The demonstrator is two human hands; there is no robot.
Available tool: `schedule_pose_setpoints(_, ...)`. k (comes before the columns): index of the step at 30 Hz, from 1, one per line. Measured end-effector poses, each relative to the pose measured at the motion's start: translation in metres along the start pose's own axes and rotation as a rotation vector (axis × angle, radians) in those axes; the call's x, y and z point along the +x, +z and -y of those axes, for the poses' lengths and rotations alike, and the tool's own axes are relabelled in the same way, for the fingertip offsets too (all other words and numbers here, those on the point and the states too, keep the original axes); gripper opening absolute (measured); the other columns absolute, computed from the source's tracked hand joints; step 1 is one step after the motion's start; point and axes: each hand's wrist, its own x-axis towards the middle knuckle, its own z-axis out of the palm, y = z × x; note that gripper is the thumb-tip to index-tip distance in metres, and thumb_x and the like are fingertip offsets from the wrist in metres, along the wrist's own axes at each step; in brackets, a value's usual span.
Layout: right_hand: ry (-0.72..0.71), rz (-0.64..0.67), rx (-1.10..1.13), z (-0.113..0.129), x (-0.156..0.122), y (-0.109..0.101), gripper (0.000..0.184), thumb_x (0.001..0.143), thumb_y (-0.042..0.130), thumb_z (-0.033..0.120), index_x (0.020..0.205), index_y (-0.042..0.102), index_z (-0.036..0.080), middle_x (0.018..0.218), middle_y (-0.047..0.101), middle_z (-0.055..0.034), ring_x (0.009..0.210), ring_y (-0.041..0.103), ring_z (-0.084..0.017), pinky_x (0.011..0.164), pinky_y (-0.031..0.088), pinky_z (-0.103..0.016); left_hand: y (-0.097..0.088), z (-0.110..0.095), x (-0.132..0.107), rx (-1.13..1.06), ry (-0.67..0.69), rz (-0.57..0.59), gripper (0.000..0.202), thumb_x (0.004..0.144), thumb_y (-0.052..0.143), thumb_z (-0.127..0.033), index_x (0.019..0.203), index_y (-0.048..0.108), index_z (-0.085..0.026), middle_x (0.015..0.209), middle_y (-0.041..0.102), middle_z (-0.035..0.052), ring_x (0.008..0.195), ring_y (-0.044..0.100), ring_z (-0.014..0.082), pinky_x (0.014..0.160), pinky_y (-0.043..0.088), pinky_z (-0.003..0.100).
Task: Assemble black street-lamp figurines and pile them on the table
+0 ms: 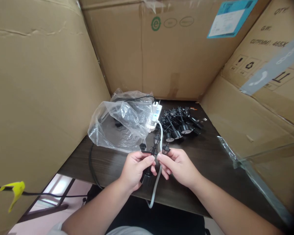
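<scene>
- Head view: tall corrugated cardboard carton panels (39, 98) stand on the left, back and right, walling in a dark wood tabletop (198, 169), perhaps as a screen around the work area.
- Upper right of the frame, a blue shipping label (231, 19) sits on the back panel.
- Centre of the frame, a crumpled clear plastic bag (120, 125) lies bunched against the left panel, out of the way of the hands.
- Just right of it, a white power strip (156, 112) sits with plugs in it; a white cable (157, 186) runs from there down behind the hands.
- Beside the strip, a heap of black miniature lamp posts (178, 124) lies tangled, within easy reach.
- Lower centre, a miniature black lamp post (153, 150) stands upright between the hands, its lanterns raised, apparently to keep them in view.
- The left hand (134, 169) is closed around the stem, with the black base below it.
- The right hand (178, 166) pinches the crossarm between thumb and finger, steadying it; the hands nearly touch.
</scene>
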Motion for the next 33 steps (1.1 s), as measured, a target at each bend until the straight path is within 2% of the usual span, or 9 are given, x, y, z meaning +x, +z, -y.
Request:
schedule_pose_setpoints(9,0.039,0.044,0.119,-0.003,0.000,-0.001,0.038,0.082,0.067,0.042,0.060,0.056,0.013,0.043,0.049,0.0043,0.032,0.050,-0.009,0.035,0.032,-0.020,0.003,-0.003,-0.002,0.061,-0.003,0.061,0.026,0.069,0.080,-0.028,0.059,0.066,-0.010,0.050,0.060,0.0015,0.044,0.057,0.0123,0.047,0.050,0.025)
schedule_pose_setpoints(14,-0.006,0.018,0.061,-0.001,-0.001,0.000,0.037,0.082,0.066,0.044,0.062,0.057,0.014,0.043,0.051,0.0035,0.033,0.049,-0.009,0.036,0.035,-0.021,0.001,-0.002,-0.002,0.000,-0.023,0.032,0.024,0.067,0.082,-0.030,0.069,0.068,-0.011,0.059,0.066,0.0030,0.048,0.060,0.0127,0.050,0.052,0.026)
schedule_pose_setpoints(18,-0.065,-0.027,-0.018,0.000,-0.003,-0.002,0.033,0.081,0.066,0.044,0.067,0.060,0.015,0.044,0.052,0.0031,0.033,0.047,-0.010,0.035,0.036,-0.023,-0.001,-0.004,0.000,-0.076,-0.050,0.043,0.034,0.073,0.076,-0.043,0.081,0.073,-0.010,0.070,0.070,0.0084,0.062,0.065,0.0162,0.060,0.055,0.028)
schedule_pose_setpoints(20,-0.074,-0.032,-0.068,0.000,-0.003,-0.003,0.032,0.081,0.066,0.043,0.068,0.060,0.015,0.043,0.051,0.0032,0.033,0.046,-0.009,0.036,0.035,-0.023,-0.001,-0.005,0.002,-0.089,-0.058,-0.001,0.035,0.074,0.075,-0.044,0.078,0.073,-0.010,0.068,0.070,0.0080,0.063,0.064,0.0152,0.059,0.053,0.025)
schedule_pose_setpoints(22,-0.076,-0.029,-0.103,0.001,-0.004,-0.004,0.031,0.082,0.065,0.042,0.068,0.059,0.015,0.042,0.050,0.0036,0.033,0.045,-0.009,0.037,0.035,-0.023,-0.002,-0.006,0.002,-0.060,-0.052,-0.046,0.029,0.073,0.077,-0.038,0.074,0.072,-0.010,0.065,0.068,0.0054,0.059,0.061,0.0118,0.057,0.050,0.021)
schedule_pose_setpoints(25,-0.075,-0.019,-0.115,0.003,-0.004,-0.006,0.029,0.083,0.063,0.039,0.068,0.059,0.015,0.042,0.050,0.0035,0.033,0.045,-0.009,0.037,0.035,-0.023,-0.004,-0.006,0.001,0.063,0.064,-0.063,0.020,0.072,0.079,-0.030,0.074,0.072,-0.012,0.064,0.067,0.0028,0.058,0.059,0.0102,0.059,0.049,0.021)
schedule_pose_setpoints(28,-0.089,0.000,-0.134,0.004,-0.005,-0.006,0.026,0.084,0.061,0.037,0.070,0.061,0.014,0.042,0.050,0.0034,0.033,0.045,-0.009,0.037,0.035,-0.022,-0.005,-0.005,0.000,0.213,0.209,-0.061,0.013,0.076,0.075,-0.027,0.076,0.073,-0.014,0.066,0.067,0.0020,0.062,0.060,0.0126,0.064,0.051,0.024)
schedule_pose_setpoints(33,-0.104,-0.008,-0.172,0.008,-0.007,-0.007,0.026,0.085,0.059,0.034,0.068,0.061,0.014,0.042,0.050,0.0028,0.034,0.045,-0.009,0.038,0.036,-0.022,-0.005,-0.008,0.000,0.329,0.252,-0.055,0.013,0.078,0.072,-0.025,0.071,0.072,-0.014,0.064,0.067,0.0022,0.062,0.061,0.0148,0.064,0.052,0.026)
